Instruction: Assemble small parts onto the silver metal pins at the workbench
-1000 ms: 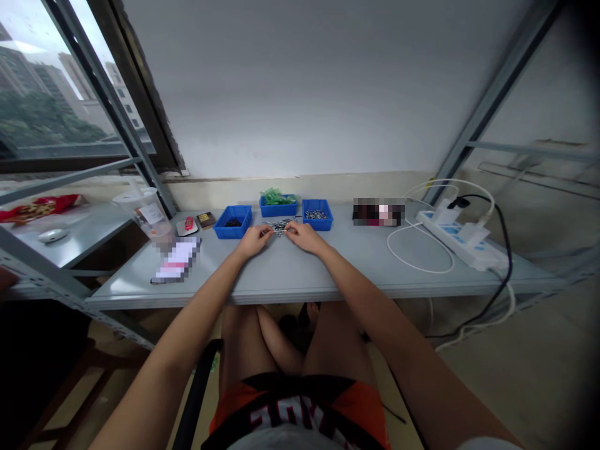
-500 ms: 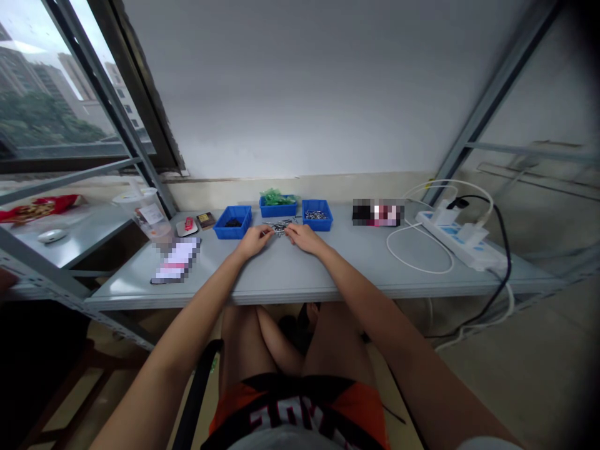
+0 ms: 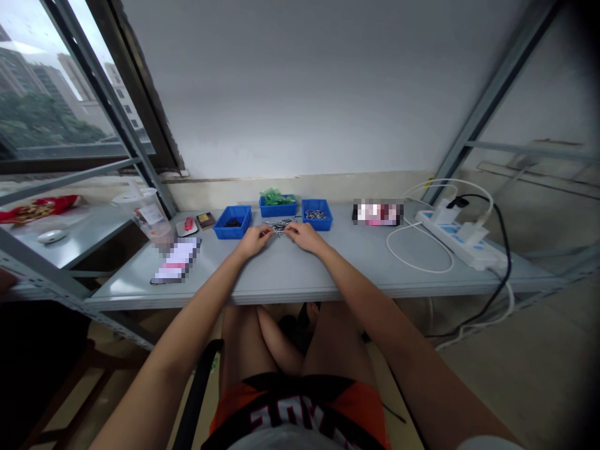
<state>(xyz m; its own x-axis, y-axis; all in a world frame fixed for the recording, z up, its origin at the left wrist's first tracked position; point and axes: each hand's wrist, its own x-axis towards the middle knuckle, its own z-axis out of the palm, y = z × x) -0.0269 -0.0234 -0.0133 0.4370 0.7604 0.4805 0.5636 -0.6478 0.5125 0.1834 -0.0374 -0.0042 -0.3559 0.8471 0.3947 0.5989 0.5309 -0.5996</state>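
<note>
A loose pile of small silvery metal pieces (image 3: 280,227) lies on the grey table (image 3: 281,269), too small to name exactly. At its left edge is my left hand (image 3: 254,241), palm down, thumb and fingers pinched together. My right hand (image 3: 304,237) mirrors it at the right edge, fingers closed in a pinch. What either pinch holds is too small to make out. Close behind the hands stand a blue bin (image 3: 233,234) with dark small parts, a blue bin (image 3: 278,211) with green plastic pieces and a blue bin (image 3: 322,224) with small metal parts.
Left on the table are a phone (image 3: 177,261), a lidded drink cup (image 3: 152,215) and a small brown box (image 3: 205,220). To the right lie a second device with a blurred screen (image 3: 377,214), a white cable (image 3: 422,269) and a power strip (image 3: 462,244) with plugs.
My hands stay by the metal pile, with only a slight shift of the right fingers. The picture on the right-hand device differs.
</note>
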